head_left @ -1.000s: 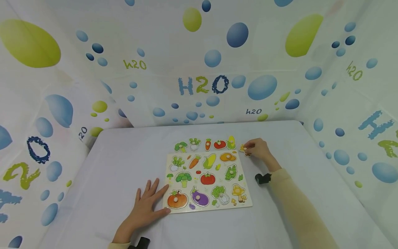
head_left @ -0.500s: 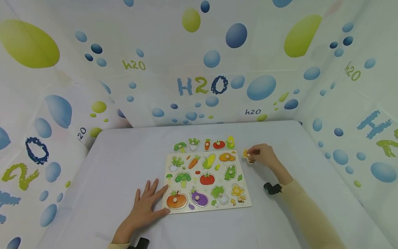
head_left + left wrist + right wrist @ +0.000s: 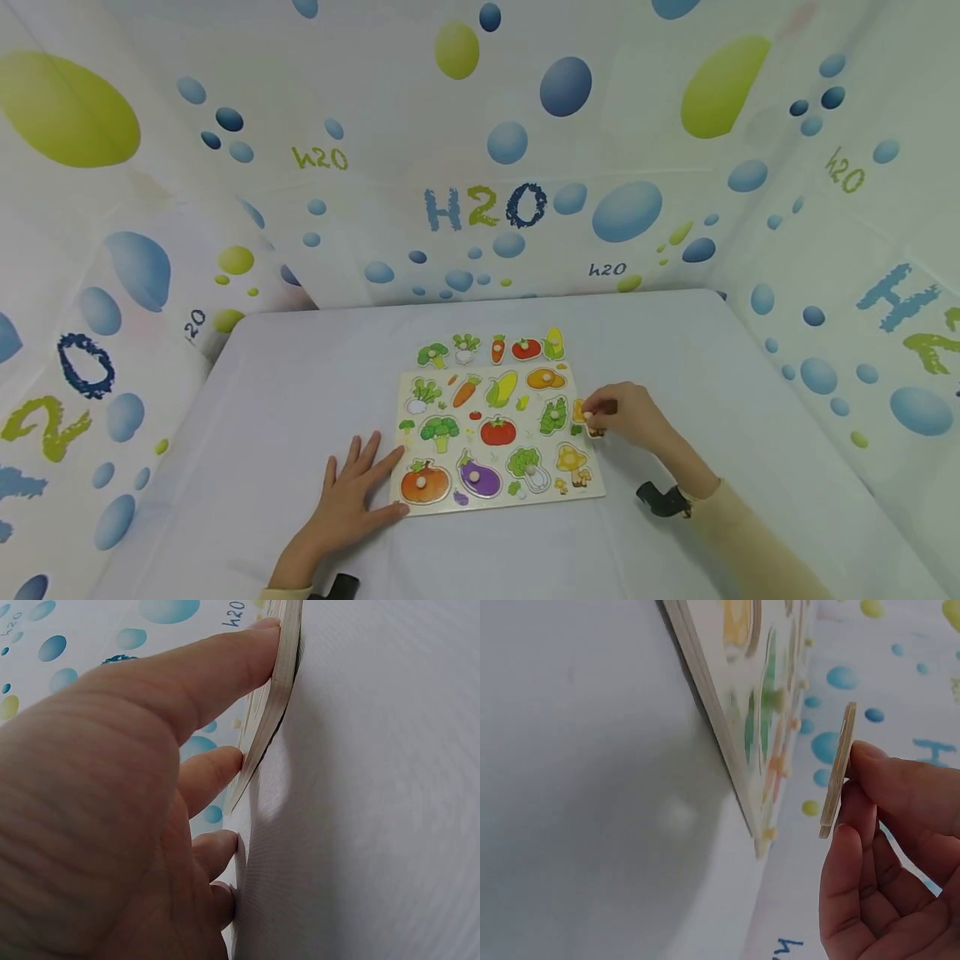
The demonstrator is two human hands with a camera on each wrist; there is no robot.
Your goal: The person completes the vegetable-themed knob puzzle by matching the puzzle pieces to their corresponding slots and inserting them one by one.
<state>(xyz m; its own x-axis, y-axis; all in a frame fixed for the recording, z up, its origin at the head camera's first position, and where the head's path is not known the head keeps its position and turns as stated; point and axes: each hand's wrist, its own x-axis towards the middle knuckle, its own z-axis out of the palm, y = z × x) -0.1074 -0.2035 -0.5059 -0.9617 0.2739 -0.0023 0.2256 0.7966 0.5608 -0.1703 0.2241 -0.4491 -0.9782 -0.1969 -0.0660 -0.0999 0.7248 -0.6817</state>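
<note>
The right fingers [image 3: 845, 874] pinch one mushroom piece [image 3: 838, 771]; five pieces [image 3: 498, 350] lie loose.

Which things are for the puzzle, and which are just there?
For the puzzle: mushroom piece in the right grip, puzzle board, fitted pieces, loose broccoli, radish, carrot, tomato and corn.

Just there: white tabletop, bubble-patterned sheets, black wrist gadgets.

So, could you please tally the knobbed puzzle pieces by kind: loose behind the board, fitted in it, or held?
Loose behind the board: 5 (broccoli, white root vegetable, carrot, tomato, corn)
Fitted: 5 (potato, pointed green vegetable, pumpkin, eggplant, leafy cabbage)
Held in the right hand: 1 (mushroom)
Total: 11
</note>
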